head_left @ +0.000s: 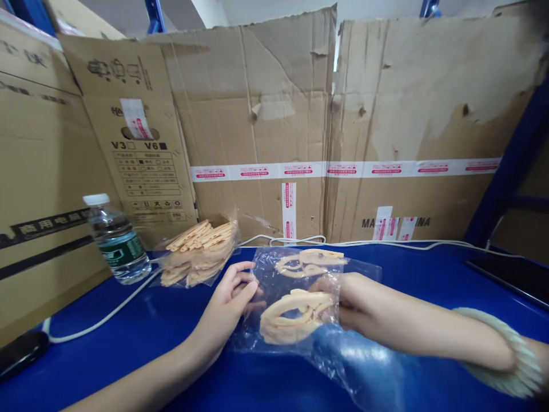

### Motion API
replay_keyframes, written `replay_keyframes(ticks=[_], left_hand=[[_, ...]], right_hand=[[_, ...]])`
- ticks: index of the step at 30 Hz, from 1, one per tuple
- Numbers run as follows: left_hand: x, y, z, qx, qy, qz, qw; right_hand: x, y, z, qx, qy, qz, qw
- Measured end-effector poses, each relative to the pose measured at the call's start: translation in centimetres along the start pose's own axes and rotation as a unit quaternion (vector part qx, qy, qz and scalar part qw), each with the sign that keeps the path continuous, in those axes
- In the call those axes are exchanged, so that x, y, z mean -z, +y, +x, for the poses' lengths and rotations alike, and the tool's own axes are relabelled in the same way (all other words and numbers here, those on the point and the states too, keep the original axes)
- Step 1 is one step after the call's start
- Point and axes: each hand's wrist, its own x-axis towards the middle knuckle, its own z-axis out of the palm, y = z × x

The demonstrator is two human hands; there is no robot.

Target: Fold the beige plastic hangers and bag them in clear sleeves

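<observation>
Gripping the clear bag (266, 268), the left hand (235, 292) clamps its edge. Right hand (348, 294) is at tan strips (274, 332); finger closure indeterminable.

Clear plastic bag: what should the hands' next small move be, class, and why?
Perhaps ease the right hand off the front beige loop: the loop appears to lie inside the bag, and the left hand holds the bag's left side.
</observation>
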Motion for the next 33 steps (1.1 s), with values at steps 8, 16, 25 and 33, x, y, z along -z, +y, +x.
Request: replay_keyframes(ticks=[8,16,25,33], left_hand=[[3.5,4.2,2.8,-0.139,0.099,0.112,0.979],[11.6,8.3,10.7,-0.15,0.216,0.416,0.871],[15.0,7.4,13.5,-0.019,0.204,0.602,0.772],[12.6,7.5,11.8,-0.241,0.238,0.553,0.761]], right_hand=[[2.0,-2.5,-2.4,0.11,0.17,-0.095,0.975],[4.4,-0.7,-1.7,0.095,0.321,-0.094,0.937],[4.9,5.0,1.3,-0.092,0.194,0.114,0.97],[1.0,10.9,4.5,-0.147,0.159,0.049,0.975]])
